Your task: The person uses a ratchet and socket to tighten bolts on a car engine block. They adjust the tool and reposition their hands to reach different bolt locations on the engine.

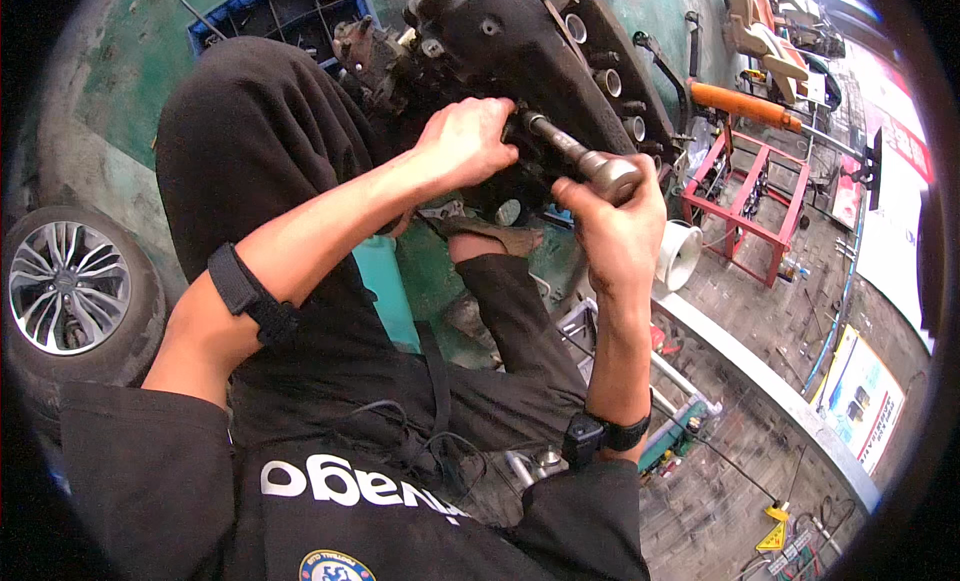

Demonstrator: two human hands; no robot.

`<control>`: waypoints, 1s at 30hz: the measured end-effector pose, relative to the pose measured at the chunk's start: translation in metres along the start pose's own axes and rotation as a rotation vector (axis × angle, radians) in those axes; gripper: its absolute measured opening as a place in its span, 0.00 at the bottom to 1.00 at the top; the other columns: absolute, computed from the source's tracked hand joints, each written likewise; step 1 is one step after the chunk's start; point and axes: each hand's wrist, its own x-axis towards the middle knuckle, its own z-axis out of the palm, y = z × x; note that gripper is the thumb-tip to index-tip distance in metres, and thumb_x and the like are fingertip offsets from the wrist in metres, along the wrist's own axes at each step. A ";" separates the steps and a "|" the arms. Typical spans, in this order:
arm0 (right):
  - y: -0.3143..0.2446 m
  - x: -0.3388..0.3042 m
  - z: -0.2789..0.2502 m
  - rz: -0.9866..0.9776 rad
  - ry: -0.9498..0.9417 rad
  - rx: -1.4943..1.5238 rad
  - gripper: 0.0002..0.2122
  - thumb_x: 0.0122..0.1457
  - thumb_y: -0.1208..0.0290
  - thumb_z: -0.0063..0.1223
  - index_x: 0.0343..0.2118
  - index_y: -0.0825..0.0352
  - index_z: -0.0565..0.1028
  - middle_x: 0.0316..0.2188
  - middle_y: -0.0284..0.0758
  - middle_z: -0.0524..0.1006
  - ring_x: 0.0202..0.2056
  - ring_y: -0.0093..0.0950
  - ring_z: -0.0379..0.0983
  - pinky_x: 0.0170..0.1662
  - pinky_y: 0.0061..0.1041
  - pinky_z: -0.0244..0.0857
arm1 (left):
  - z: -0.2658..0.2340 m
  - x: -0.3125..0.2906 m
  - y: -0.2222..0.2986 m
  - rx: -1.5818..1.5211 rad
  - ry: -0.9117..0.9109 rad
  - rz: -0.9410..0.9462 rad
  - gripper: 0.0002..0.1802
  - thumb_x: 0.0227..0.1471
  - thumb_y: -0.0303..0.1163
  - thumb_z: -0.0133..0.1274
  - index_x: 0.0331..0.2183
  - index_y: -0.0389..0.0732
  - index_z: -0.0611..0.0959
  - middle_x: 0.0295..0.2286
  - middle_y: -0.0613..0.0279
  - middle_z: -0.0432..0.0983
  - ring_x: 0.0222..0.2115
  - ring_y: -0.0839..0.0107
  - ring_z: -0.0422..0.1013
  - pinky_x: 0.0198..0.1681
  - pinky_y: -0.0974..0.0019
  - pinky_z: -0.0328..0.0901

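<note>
A dark, greasy engine (480, 41) stands in front of me, with round metal openings along its right side. My right hand (622, 231) is wrapped round the head of a ratchet wrench (612, 177). From that head a shiny extension bar (560, 138) runs up and left to the engine's near side. Beside the bar's far end, my left hand (465, 141) is closed, its fingers curled against the engine. What those fingertips grip is hidden in the dark area there.
A blue crate (265, 16) with dark parts stands beyond my left knee. At far left is a wheel (75, 291). To the right are an orange cylinder (740, 103), a red metal frame (745, 196), a white bucket (680, 254) and a long grey beam (770, 391).
</note>
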 end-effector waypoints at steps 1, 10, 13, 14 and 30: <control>-0.001 -0.005 0.002 -0.015 -0.065 0.018 0.13 0.44 0.77 0.59 0.31 0.70 0.68 0.21 0.42 0.75 0.23 0.29 0.73 0.29 0.28 0.66 | 0.000 0.000 0.000 -0.030 -0.005 -0.004 0.29 0.39 0.39 0.58 0.44 0.34 0.77 0.34 0.42 0.77 0.38 0.50 0.74 0.43 0.53 0.68; 0.017 -0.013 0.009 -0.140 0.018 0.051 0.15 0.42 0.77 0.63 0.31 0.68 0.67 0.20 0.32 0.70 0.21 0.22 0.67 0.25 0.25 0.62 | 0.003 -0.001 -0.003 0.001 0.065 0.079 0.29 0.39 0.38 0.58 0.45 0.35 0.76 0.31 0.44 0.77 0.36 0.50 0.74 0.40 0.52 0.68; 0.019 -0.012 0.009 -0.249 -0.169 0.020 0.14 0.43 0.81 0.56 0.35 0.68 0.68 0.21 0.36 0.71 0.21 0.26 0.69 0.26 0.27 0.63 | 0.003 -0.002 -0.004 -0.045 0.041 0.047 0.29 0.38 0.39 0.58 0.43 0.34 0.77 0.33 0.43 0.77 0.37 0.48 0.74 0.41 0.52 0.68; 0.017 -0.012 0.009 -0.478 -0.304 -0.111 0.15 0.42 0.83 0.55 0.37 0.68 0.71 0.21 0.38 0.71 0.21 0.28 0.70 0.27 0.27 0.64 | 0.002 -0.001 -0.004 -0.044 0.007 0.024 0.29 0.38 0.39 0.58 0.43 0.34 0.77 0.33 0.42 0.77 0.37 0.48 0.74 0.41 0.52 0.68; 0.056 -0.032 0.019 -0.488 -0.511 -0.489 0.20 0.43 0.75 0.55 0.44 0.60 0.74 0.25 0.42 0.76 0.28 0.44 0.74 0.32 0.36 0.69 | 0.004 -0.003 -0.003 -0.026 -0.005 0.014 0.17 0.41 0.31 0.51 0.37 0.37 0.79 0.33 0.43 0.77 0.38 0.49 0.74 0.41 0.51 0.68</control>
